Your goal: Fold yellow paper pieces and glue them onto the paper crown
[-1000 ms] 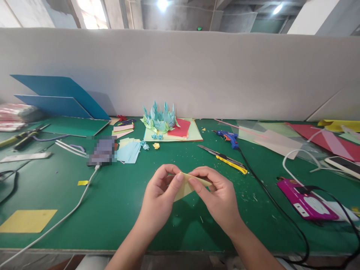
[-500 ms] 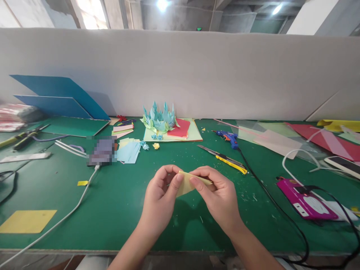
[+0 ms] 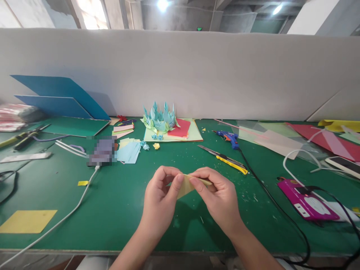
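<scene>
Above the near middle of the green counter, the left hand and right hand stand close together, their thumbs and fingers pinching an apparently folded yellow paper between them, presumably from both sides to keep something so thin steady. Against half a second ago, the paper is tipped slightly and its upper corner shows less beside the left thumb.

I'm looking at a craft workshop: glue gun, utility knife and blue paper slips across a green workbench.
</scene>
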{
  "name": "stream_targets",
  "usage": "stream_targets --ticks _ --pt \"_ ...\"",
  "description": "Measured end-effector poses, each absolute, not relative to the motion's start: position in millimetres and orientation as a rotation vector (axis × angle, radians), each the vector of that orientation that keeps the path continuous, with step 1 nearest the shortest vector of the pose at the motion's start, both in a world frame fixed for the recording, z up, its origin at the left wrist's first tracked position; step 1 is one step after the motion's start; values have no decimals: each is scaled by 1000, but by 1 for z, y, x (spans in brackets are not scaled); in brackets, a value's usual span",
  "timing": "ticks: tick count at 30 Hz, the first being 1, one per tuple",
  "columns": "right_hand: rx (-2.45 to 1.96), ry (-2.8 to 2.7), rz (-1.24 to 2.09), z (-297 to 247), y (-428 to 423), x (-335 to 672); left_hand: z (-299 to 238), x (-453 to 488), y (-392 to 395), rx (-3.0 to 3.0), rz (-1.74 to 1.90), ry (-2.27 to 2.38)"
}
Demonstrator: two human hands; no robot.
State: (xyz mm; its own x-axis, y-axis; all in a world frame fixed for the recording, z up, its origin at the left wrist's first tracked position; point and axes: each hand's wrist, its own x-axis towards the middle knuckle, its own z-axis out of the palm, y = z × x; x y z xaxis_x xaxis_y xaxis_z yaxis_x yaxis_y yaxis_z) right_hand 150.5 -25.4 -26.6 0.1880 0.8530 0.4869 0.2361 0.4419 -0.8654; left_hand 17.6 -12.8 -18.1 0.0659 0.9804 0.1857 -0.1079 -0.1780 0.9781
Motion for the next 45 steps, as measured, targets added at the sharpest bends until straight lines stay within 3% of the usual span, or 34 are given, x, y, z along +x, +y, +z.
stream_targets --ticks 20,29,45 --pt "-1044 -1330 750 -24 -26 149 -19 17 -15 1568 1309 1268" --pt "-1074 -1291 700 -24 -25 151 -20 16 -15 1376 1159 1035" --pt "-1122 -1181 834 -23 -22 153 -6 16 -12 1164 1267 1151"
